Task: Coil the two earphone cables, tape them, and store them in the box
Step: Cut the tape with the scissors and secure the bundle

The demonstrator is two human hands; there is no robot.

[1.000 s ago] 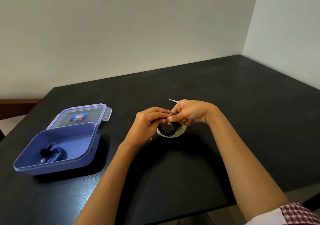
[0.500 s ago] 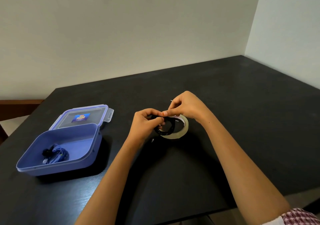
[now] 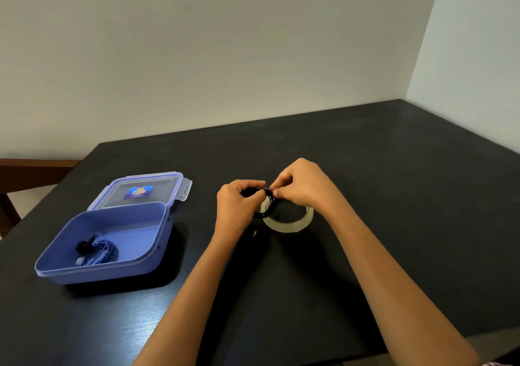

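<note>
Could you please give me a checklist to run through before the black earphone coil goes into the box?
1. Black coil gripped by the left hand and pinched by the right hand: ok.
2. Tape closed round the coil: cannot tell, the fingers hide it.
3. Tape roll flat on the table under the hands: ok.
4. Box with lid open: ok.
5. Blue earphones inside, floor space free beside them: ok.
</note>
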